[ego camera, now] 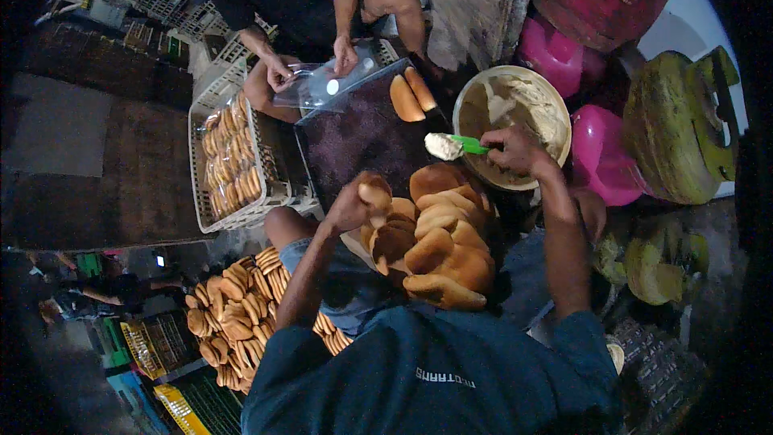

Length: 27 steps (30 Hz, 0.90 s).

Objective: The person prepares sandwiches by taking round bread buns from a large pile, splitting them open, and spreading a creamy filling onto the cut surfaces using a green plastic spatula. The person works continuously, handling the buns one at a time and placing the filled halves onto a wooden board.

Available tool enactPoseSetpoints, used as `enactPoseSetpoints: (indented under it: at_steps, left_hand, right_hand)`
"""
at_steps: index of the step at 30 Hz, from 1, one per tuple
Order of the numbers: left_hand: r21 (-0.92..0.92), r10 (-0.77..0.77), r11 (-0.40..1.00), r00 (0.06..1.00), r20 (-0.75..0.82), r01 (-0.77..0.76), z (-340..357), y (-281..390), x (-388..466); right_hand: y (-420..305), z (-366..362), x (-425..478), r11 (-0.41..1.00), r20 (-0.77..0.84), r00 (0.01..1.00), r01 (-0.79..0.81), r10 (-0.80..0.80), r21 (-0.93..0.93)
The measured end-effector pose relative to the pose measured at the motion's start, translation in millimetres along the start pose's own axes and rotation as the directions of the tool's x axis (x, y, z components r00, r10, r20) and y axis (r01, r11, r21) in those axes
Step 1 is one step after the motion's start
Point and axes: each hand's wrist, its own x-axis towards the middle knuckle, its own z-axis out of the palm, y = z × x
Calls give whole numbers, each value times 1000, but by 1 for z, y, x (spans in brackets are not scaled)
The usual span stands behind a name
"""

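My right hand (518, 148) grips a green-handled spatula (475, 144), its blade loaded with a lump of pale cream (444, 147). Beneath that hand stands a round tub (458, 110) with more cream (540, 106) inside. My left hand (349, 208) is closed around a bread bun (377, 196), slightly blurred. Loose brown buns (450, 248) are heaped close to my lap, just right of the left hand. Beyond them lies a dark, flat tray (362, 145). Two elongated bread pieces (407, 98) rest side by side near its far right corner.
Opposite me, another person's hands (344, 57) hold a clear plastic bag (317, 86). A white plastic crate (194, 175) at left contains bagged buns (232, 154). Many buns (238, 314) are piled at lower left. Pink containers (598, 160) and a green gas cylinder (664, 127) stand right.
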Motion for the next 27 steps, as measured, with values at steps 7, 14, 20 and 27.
enactPoseSetpoints:
  at_steps: [7,14,20,27]
  left_hand:
    - [-953,-446,284,894,-34,105,31,27,16]
    - [-978,-237,140,964,120,156,31,11,19]
    - [-957,-446,286,890,-92,44,27,-11,24]
    - [-983,-282,181,955,-92,-41,30,-13,15]
  right_hand:
    - [-69,25,10,997,-70,996,62,-59,48]
    - [-65,75,25,920,-86,947,277,-310,-277]
    - [-87,90,20,690,-86,856,346,-509,-636]
    - [-74,94,23,646,-110,863,278,-493,-711]
